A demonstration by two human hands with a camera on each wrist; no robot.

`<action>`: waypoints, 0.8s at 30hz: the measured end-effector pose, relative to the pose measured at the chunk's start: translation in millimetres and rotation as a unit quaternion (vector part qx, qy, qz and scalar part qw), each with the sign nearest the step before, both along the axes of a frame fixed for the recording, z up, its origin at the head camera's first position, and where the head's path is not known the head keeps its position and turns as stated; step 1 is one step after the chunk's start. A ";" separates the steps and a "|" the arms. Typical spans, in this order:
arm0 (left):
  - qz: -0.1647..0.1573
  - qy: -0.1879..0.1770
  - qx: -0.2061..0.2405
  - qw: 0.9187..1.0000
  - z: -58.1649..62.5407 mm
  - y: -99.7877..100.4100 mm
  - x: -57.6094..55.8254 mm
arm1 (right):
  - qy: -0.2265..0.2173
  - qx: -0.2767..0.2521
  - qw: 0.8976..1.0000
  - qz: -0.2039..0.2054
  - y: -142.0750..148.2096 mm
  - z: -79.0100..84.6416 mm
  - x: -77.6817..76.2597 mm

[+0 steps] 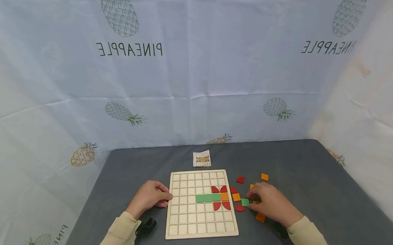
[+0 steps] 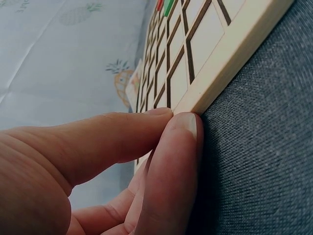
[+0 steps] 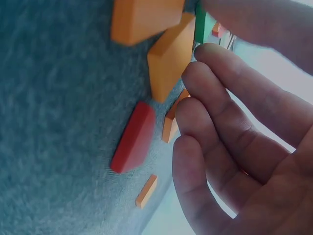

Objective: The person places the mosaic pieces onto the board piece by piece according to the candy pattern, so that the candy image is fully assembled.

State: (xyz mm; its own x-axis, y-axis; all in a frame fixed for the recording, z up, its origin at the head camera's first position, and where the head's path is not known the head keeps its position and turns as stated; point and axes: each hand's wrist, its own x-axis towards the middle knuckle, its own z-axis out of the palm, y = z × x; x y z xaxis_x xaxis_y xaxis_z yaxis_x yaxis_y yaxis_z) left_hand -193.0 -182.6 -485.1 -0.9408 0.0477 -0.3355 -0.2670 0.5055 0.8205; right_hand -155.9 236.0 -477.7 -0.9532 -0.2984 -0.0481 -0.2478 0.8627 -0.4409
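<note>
On the dark table lies a pale wooden grid board (image 1: 197, 218). A row of green square tiles (image 1: 207, 198) and an orange square tile (image 1: 224, 196) sits in its cells, with red rounded pieces (image 1: 217, 206) above and below. My left hand (image 1: 150, 195) pinches the board's left edge between thumb and finger, close up in the left wrist view. Just off the board's right side, my right hand (image 1: 270, 202) holds a loose green square tile (image 1: 244, 202) at its thumb and index fingertips. The thumb partly hides this tile in the right wrist view.
Loose orange squares (image 1: 264, 176) and red rounded pieces (image 1: 240, 179) are scattered around the right hand, some against the board's right edge. Behind the board lies a small printed pattern card (image 1: 202, 159). A pineapple-print cloth (image 1: 192, 64) hangs behind the table.
</note>
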 end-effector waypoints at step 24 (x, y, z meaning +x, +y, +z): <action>-0.001 0.008 0.003 1.000 1.3 1.7 0.9 | 0.022 -0.049 0.998 0.019 -37.6 3.2 -29.8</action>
State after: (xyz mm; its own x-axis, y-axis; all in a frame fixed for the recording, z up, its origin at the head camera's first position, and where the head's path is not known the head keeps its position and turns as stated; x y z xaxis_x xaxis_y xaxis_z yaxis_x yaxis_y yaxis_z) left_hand -192.1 -180.9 -483.8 -0.9457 0.0523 -0.3207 -0.2531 0.5004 0.8280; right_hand -185.7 198.4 -474.5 -0.9414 -0.3364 0.0250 -0.3013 0.8053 -0.5107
